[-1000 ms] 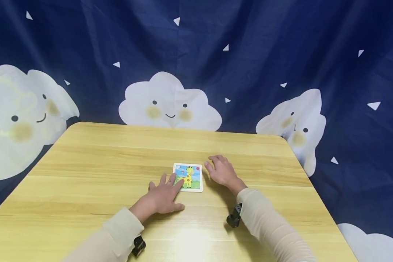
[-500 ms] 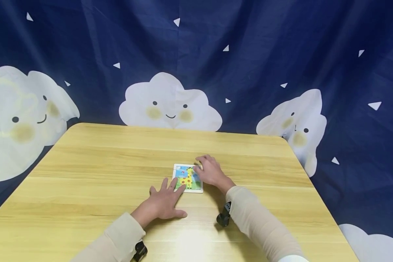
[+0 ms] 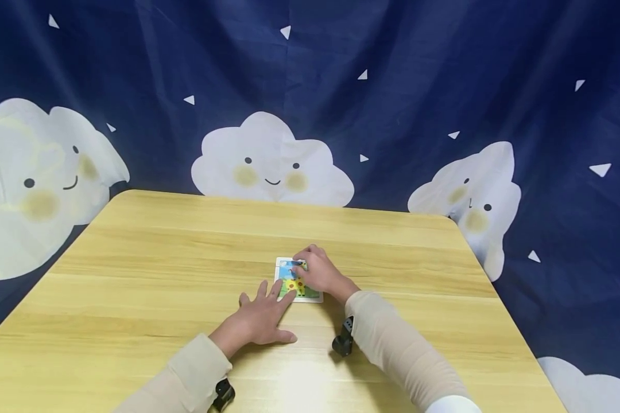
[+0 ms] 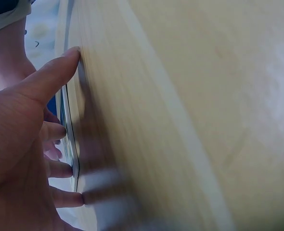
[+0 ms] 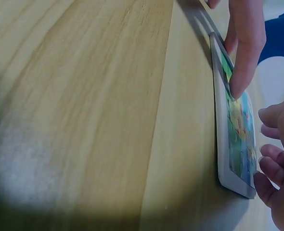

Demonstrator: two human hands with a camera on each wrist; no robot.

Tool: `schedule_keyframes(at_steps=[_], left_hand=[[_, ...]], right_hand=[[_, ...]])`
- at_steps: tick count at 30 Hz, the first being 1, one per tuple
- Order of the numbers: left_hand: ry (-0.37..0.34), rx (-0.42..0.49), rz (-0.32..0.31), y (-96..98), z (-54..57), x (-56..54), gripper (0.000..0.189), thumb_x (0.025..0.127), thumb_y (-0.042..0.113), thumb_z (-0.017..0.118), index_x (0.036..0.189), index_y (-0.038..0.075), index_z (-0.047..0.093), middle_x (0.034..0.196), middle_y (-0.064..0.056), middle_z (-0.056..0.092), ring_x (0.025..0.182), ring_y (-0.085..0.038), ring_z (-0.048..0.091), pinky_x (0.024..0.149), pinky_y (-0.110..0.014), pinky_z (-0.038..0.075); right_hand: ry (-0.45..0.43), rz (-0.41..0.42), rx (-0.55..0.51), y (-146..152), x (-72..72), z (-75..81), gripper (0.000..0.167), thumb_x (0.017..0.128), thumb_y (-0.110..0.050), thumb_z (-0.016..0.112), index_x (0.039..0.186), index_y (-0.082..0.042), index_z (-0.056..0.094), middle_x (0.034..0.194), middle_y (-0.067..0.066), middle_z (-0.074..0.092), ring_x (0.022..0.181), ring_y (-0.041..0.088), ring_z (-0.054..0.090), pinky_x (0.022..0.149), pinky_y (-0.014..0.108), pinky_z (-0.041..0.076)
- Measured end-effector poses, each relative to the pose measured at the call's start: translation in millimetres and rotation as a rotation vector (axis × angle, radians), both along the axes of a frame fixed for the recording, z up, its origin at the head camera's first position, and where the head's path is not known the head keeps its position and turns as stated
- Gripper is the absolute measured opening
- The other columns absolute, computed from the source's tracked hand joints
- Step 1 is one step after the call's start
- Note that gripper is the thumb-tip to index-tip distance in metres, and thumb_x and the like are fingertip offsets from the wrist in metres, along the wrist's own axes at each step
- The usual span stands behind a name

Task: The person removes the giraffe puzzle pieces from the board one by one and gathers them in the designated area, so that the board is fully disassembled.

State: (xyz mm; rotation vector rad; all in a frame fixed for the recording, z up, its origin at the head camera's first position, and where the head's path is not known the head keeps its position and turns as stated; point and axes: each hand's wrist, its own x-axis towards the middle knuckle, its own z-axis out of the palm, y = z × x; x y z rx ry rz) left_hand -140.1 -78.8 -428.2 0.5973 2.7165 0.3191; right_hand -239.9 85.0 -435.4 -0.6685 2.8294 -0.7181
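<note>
Giraffe board (image 3: 301, 287), under left hand (image 3: 260, 318), right hand (image 3: 321, 272)

The right hand (image 3: 317, 272) hides the picture board's (image 3: 285, 271) far right corner; the head view crops the table's (image 3: 186, 275) near edge.

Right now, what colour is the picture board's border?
The border is white, clearest in the right wrist view.

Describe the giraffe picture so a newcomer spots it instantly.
Find the pale wooden table in front of the blue curtain. Near its middle, partly covered by the person's left hand and right hand, lies a flat, white-bordered picture. Nothing else shows a yellow giraffe against blue and green.
</note>
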Motion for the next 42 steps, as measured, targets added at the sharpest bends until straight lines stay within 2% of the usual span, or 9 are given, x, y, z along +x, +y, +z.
schedule_keyframes(at_steps=[11, 23, 30, 34, 39, 42], left_hand=[[-0.001, -0.002, -0.012, -1.0, 0.8, -0.5, 0.090, 0.077, 0.064, 0.063, 0.149, 0.019, 0.031, 0.156, -0.017, 0.019, 0.138, -0.048, 0.019, 0.090, -0.077, 0.024], [0.003, -0.014, -0.021, -1.6, 0.8, -1.0, 0.092, 0.075, 0.065, 0.064, 0.148, 0.018, 0.032, 0.156, -0.017, 0.019, 0.137, -0.049, 0.020, 0.090, -0.077, 0.025], [0.010, -0.026, -0.026, -2.1, 0.0, -0.6, 0.092, 0.076, 0.067, 0.062, 0.148, 0.019, 0.031, 0.156, -0.016, 0.019, 0.138, -0.048, 0.021, 0.090, -0.077, 0.026], [0.009, -0.030, -0.029, -2.3, 0.1, -0.5, 0.092, 0.076, 0.067, 0.061, 0.149, 0.019, 0.031, 0.156, -0.016, 0.019, 0.138, -0.048, 0.020, 0.090, -0.076, 0.027], [0.004, -0.029, -0.029, -2.4, -0.3, -0.8, 0.092, 0.076, 0.067, 0.061, 0.149, 0.019, 0.030, 0.156, -0.016, 0.018, 0.138, -0.048, 0.020, 0.090, -0.076, 0.026], [0.002, -0.033, -0.028, -2.3, -0.8, -1.3, 0.093, 0.076, 0.067, 0.061, 0.149, 0.020, 0.030, 0.156, -0.015, 0.017, 0.138, -0.047, 0.020, 0.090, -0.076, 0.026]], right_hand=[[0.001, 0.004, 0.050, -8, -2.8, -5.4, 0.033, 0.094, -0.029, 0.056, 0.121, -0.010, 0.064, 0.116, 0.006, 0.051, 0.107, 0.021, 0.048, 0.091, 0.038, 0.045], [-0.038, 0.000, 0.062, -13, -7.2, -5.0, 0.034, 0.094, -0.028, 0.058, 0.121, -0.010, 0.063, 0.112, 0.005, 0.050, 0.097, 0.017, 0.048, 0.088, 0.035, 0.046], [-0.087, -0.023, 0.045, -14, -10.4, -7.8, 0.030, 0.095, -0.027, 0.056, 0.120, -0.011, 0.061, 0.118, 0.005, 0.049, 0.105, 0.020, 0.048, 0.092, 0.042, 0.044], [-0.081, -0.025, 0.038, -15, -9.6, -7.3, 0.026, 0.095, -0.024, 0.055, 0.117, -0.011, 0.060, 0.116, 0.006, 0.049, 0.105, 0.022, 0.048, 0.090, 0.045, 0.042], [-0.089, -0.012, 0.027, -16, -7.1, -5.1, 0.016, 0.095, -0.021, 0.054, 0.106, -0.011, 0.062, 0.115, 0.006, 0.049, 0.107, 0.023, 0.047, 0.090, 0.050, 0.039], [-0.097, -0.012, 0.023, -17, -5.9, -4.2, 0.018, 0.095, -0.022, 0.054, 0.108, -0.011, 0.061, 0.116, 0.006, 0.049, 0.108, 0.022, 0.046, 0.090, 0.051, 0.038]])
